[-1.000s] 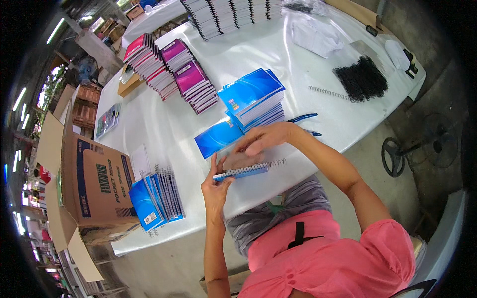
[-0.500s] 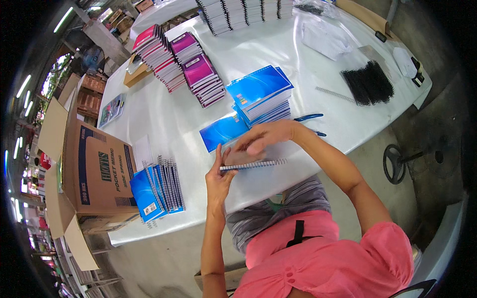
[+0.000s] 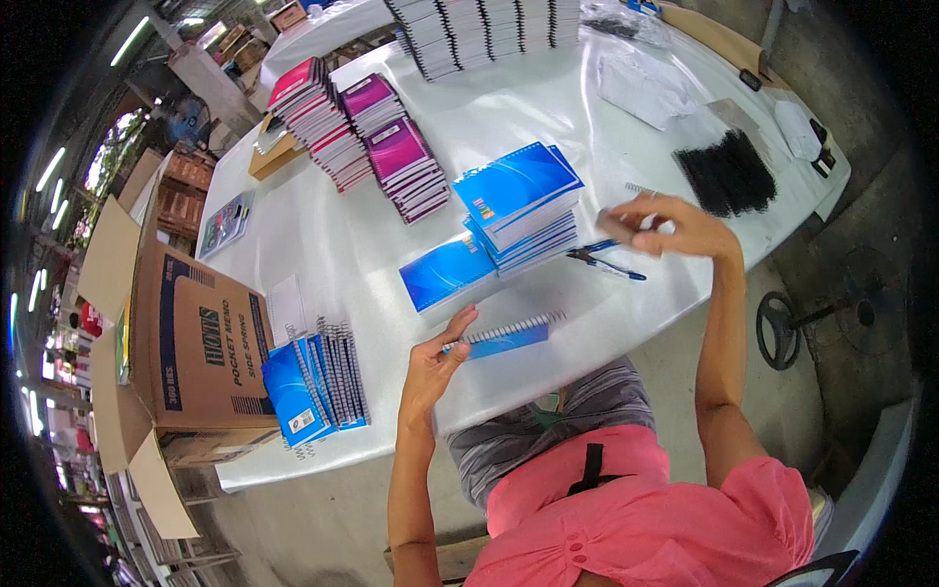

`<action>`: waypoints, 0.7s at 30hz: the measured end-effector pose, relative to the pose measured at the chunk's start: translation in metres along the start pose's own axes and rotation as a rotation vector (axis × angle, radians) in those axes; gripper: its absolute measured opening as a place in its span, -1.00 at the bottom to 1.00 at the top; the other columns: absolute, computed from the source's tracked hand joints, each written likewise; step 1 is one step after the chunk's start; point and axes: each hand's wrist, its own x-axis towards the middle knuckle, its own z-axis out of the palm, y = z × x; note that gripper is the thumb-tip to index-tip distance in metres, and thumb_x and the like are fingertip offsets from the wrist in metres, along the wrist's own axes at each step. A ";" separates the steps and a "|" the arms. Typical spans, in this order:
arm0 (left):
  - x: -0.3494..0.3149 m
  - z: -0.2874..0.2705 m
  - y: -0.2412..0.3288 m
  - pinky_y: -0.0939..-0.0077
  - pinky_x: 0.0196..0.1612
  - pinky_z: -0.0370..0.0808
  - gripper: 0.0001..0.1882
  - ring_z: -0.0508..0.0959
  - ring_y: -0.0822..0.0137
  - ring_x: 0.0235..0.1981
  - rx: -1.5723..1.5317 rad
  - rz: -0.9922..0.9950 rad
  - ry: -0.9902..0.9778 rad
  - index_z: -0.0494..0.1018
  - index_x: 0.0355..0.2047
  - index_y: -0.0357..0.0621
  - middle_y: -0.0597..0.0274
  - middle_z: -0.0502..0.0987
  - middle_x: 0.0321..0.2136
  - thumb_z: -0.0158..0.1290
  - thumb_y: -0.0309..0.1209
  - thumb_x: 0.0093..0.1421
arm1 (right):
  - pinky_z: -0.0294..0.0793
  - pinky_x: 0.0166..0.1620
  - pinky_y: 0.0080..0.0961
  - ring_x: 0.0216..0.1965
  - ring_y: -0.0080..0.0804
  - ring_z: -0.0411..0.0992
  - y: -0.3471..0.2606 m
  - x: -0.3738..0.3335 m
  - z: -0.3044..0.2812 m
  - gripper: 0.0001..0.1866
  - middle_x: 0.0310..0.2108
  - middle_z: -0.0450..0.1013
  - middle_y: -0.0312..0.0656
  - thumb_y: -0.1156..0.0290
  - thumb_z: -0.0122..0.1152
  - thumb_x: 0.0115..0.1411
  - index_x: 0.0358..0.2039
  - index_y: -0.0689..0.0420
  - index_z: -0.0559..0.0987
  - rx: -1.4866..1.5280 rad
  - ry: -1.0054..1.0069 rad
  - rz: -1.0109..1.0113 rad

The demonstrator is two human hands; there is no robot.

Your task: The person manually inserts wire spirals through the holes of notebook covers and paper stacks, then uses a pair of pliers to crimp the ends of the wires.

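Note:
My left hand (image 3: 433,364) pinches one end of a small blue spiral notebook (image 3: 511,340) just above the table's near edge. Its wire coil runs along the upper side and sticks out past the right end. My right hand (image 3: 665,225), partly blurred, is over the handles of blue-handled pliers (image 3: 618,267) with its fingers apart; I see nothing held in it. The pliers lie beside a stack of blue notebooks (image 3: 523,196). A single blue notebook pile (image 3: 448,271) sits left of that stack.
Finished-looking coiled blue notebooks (image 3: 318,382) lean by an open cardboard box (image 3: 210,338) at left. Red notebooks (image 3: 318,122) and purple ones (image 3: 403,157) stand farther back. Black wire coils (image 3: 726,174) lie at right. Tall spiral-bound stacks (image 3: 479,34) stand at the far edge.
My right hand has left the notebook and moved right to the pliers. My left hand still holds the notebook, now tilted so more of its blue cover shows.

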 end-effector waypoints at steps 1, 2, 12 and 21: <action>-0.001 0.002 0.003 0.52 0.12 0.36 -0.34 0.32 0.29 0.25 -0.033 -0.033 0.026 0.36 0.21 -0.16 0.11 0.39 0.20 0.17 -0.04 0.21 | 0.40 -0.06 -0.43 -0.06 -0.24 0.45 0.004 -0.004 -0.011 -0.37 -0.06 0.47 -0.03 0.06 0.38 0.06 0.10 0.10 0.53 -0.011 0.050 0.147; -0.002 0.004 0.007 0.52 0.13 0.35 -0.34 0.32 0.29 0.24 -0.066 -0.064 0.052 0.39 0.20 -0.17 0.12 0.40 0.20 0.17 -0.03 0.21 | 0.40 -0.06 -0.43 -0.06 -0.24 0.45 0.016 -0.008 -0.013 -0.37 -0.06 0.47 -0.03 0.06 0.38 0.06 0.10 0.10 0.53 -0.011 0.056 0.156; -0.012 0.004 0.047 0.44 0.24 0.24 -0.42 0.40 0.33 0.17 -0.074 -0.267 0.260 0.38 0.19 -0.17 0.15 0.44 0.16 0.11 -0.10 0.26 | 0.16 0.20 -0.10 0.19 0.03 0.21 0.057 0.003 0.104 -0.41 0.14 0.28 0.11 0.14 0.34 0.07 0.08 0.12 0.47 -0.640 0.329 -0.046; 0.017 0.003 0.026 0.21 0.32 0.15 -0.46 0.27 0.09 0.31 0.464 0.270 0.358 0.27 0.28 -0.13 0.14 0.35 0.25 0.04 -0.44 0.28 | 0.30 0.00 -0.13 -0.04 -0.06 0.32 0.042 0.009 0.139 -0.53 -0.10 0.35 0.01 0.19 0.26 0.14 0.04 0.10 0.50 -0.943 0.503 -0.078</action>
